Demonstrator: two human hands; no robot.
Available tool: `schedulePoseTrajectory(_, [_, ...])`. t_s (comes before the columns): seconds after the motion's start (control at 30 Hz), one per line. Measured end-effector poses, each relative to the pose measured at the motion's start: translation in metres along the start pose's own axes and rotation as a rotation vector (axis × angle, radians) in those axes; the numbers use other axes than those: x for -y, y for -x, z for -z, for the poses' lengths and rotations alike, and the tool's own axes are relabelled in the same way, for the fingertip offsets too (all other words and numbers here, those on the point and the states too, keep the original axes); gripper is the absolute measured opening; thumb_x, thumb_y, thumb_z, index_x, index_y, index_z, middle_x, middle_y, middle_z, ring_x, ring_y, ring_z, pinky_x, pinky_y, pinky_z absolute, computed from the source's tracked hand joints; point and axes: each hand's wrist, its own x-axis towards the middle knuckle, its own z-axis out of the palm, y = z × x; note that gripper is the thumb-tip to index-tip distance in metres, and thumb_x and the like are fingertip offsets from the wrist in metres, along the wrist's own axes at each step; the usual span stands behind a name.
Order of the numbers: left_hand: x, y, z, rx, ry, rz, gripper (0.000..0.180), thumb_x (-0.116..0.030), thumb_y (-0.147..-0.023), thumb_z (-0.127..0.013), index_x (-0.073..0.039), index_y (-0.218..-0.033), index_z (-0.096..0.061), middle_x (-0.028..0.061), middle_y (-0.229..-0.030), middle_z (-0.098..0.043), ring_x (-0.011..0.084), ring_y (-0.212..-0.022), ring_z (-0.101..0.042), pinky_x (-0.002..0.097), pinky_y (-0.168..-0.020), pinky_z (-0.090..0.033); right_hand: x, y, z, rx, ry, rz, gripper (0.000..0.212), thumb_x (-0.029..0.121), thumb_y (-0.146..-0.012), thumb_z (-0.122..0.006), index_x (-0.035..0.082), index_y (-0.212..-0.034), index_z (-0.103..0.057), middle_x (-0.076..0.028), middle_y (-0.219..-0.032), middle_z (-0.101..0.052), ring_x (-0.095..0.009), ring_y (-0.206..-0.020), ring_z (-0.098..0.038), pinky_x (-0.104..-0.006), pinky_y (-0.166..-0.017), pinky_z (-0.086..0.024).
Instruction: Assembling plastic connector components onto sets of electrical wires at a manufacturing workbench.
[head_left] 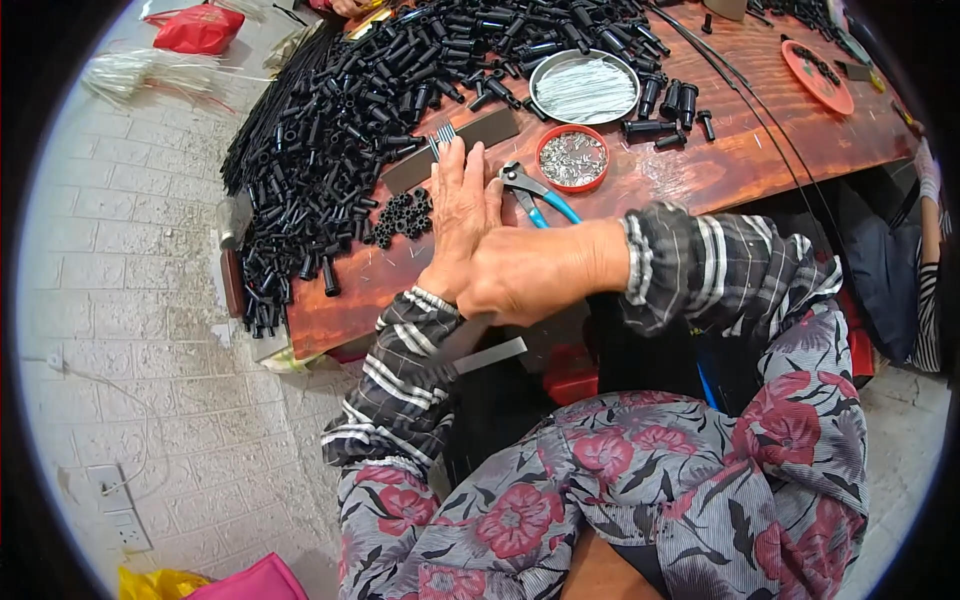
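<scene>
Wooden table [690, 165], reddish, taken as the landmark. Left hand [465, 205]: flat, fingers straight and together, palm down on the table near its front edge, gripping nothing visible; fingertips touch a dark flat strip [455, 150] lying slantwise on the table. Right hand [535, 270]: laid crosswise over the left wrist at the table's front edge, fingers curled; whether it grips anything cannot be told. Pliers [535, 192] with blue handles: on the table just to the right of the left hand, jaws pointing toward it, handles partly under the right hand. Small cluster of black ring-shaped parts [405, 215]: on the table just to the left of the left hand. Large heap of black plastic tubes [340, 130]: covers the table's left half and spills over its left edge. Round red dish [572, 158] of small silvery metal bits: on the table beyond the pliers. Round metal tray [585, 88] of thin white pins: farther back, mid-table. Orange plate [818, 78]: far right of the table. Red bag [200, 28]: on the floor beyond the table's left end.
</scene>
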Motion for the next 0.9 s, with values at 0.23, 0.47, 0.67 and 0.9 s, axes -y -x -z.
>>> schedulePoseTrajectory(0.23, [-0.004, -0.006, 0.003, 0.038, 0.021, 0.025, 0.04, -0.01, -0.083, -0.044, 0.003, -0.119, -0.038, 0.0257, -0.128, -0.029, 0.0397, -0.122, -0.024, 0.0457, -0.101, -0.017, 0.022, 0.005, -0.02, 0.01, 0.281, 0.034, 0.009, 0.012, -0.065, -0.052, 0.003, -0.064, -0.049, -0.007, -0.066, -0.047, -0.02, -0.058, -0.055, -0.03, -0.045, -0.044])
schedulePoseTrajectory(0.47, [-0.001, -0.01, -0.002, 0.035, -0.04, 0.031, 0.04, -0.013, -0.083, -0.044, 0.003, -0.119, -0.038, 0.0253, -0.128, -0.029, 0.0394, -0.122, -0.023, 0.046, -0.101, -0.016, 0.02, 0.006, -0.023, 0.008, 0.38, 0.03, 0.011, 0.012, -0.065, -0.052, 0.003, -0.061, -0.049, -0.006, -0.062, -0.047, -0.018, -0.055, -0.055, -0.0289, -0.043, -0.044])
schedulePoseTrajectory(0.67, [-0.003, -0.011, -0.007, 0.044, -0.132, 0.092, 0.043, -0.021, -0.084, -0.044, 0.003, -0.118, -0.04, 0.0244, -0.128, -0.03, 0.0383, -0.122, -0.024, 0.0481, -0.101, -0.012, 0.019, 0.012, -0.024, 0.013, 0.42, -0.004, 0.012, 0.013, -0.065, -0.053, 0.003, -0.06, -0.049, -0.007, -0.061, -0.047, -0.018, -0.055, -0.055, -0.0276, -0.042, -0.043])
schedulePoseTrajectory(0.9, [0.001, -0.009, -0.004, 0.055, -0.171, 0.108, 0.044, -0.023, -0.084, -0.044, 0.003, -0.118, -0.04, 0.024, -0.127, -0.032, 0.0378, -0.122, -0.025, 0.0486, -0.1, -0.014, 0.017, 0.01, -0.007, 0.116, 0.411, 0.0, 0.016, 0.017, -0.068, -0.056, 0.002, -0.069, -0.051, -0.008, -0.066, -0.049, -0.02, -0.061, -0.057, -0.0301, -0.048, -0.045])
